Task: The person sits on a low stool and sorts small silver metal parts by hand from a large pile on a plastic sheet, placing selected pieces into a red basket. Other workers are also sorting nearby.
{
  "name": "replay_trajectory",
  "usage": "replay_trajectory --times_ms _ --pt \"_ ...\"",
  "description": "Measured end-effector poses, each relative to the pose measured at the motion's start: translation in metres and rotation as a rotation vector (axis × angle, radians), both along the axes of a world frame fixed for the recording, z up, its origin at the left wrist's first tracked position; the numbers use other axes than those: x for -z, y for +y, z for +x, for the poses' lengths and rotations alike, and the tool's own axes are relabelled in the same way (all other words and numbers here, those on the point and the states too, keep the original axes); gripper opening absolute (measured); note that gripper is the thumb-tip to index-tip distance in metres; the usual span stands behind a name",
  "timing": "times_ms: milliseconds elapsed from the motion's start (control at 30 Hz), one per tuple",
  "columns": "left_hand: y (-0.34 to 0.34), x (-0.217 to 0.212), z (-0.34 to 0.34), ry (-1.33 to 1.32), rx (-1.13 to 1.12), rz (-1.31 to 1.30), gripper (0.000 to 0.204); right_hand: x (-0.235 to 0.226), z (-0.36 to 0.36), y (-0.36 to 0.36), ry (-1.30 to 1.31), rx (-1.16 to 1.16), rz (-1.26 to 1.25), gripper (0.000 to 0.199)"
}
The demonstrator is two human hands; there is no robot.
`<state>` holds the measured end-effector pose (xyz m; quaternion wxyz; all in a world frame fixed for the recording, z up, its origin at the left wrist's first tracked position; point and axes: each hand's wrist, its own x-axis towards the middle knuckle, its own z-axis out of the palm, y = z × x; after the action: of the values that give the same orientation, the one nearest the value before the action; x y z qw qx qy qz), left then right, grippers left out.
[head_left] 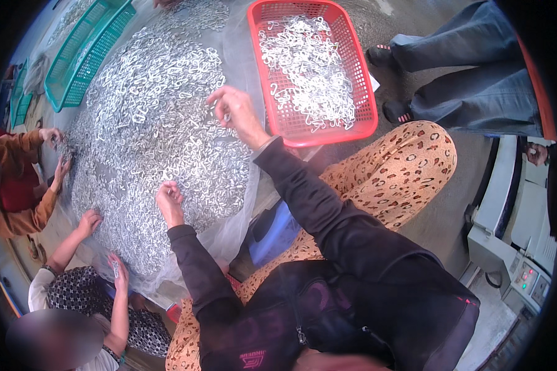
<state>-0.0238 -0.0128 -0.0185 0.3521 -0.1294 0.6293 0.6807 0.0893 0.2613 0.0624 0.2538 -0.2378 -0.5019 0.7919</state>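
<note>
A wide heap of small silvery metal pieces [185, 145] lies on a sheet in front of me, with larger white S-shaped hooks [148, 77] spread over its far part. My left hand [169, 198] is just above the near part of the heap, fingers curled in and thumb close to them. Whatever it pinches is too small to name. My right hand [234, 112] is over the heap's right side, close to the red basket, its fingers bent together. A small pale glint shows at its fingers, but I cannot make out the thing.
At the far right stands a red plastic basket [368, 130] with white S-shaped hooks inside. A teal basket [74, 86] sits far left. Co-workers' hands [90, 222] reach into the heap from the left. Someone's jeans-clad legs [464, 74] and a grey machine [495, 247] are at right.
</note>
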Motion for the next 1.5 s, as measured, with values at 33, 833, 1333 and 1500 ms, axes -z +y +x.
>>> replay_trajectory --times_ms 33,833,1333,1500 --pt "0.001 -0.002 0.001 -0.019 -0.024 0.028 0.015 0.001 0.005 0.011 -0.079 0.123 -0.018 0.026" --pt "-0.014 0.013 0.012 0.700 0.414 -0.762 0.023 -0.001 -0.021 -0.045 -0.257 0.111 1.105 0.030" --pt "-0.037 0.009 -0.010 0.743 0.602 -1.036 0.038 0.050 0.026 0.074 -0.335 0.487 0.439 0.037" --pt "0.014 -0.068 -0.029 0.777 0.655 -0.863 0.043 0.020 -0.007 -0.002 0.077 -0.078 -0.666 0.039"
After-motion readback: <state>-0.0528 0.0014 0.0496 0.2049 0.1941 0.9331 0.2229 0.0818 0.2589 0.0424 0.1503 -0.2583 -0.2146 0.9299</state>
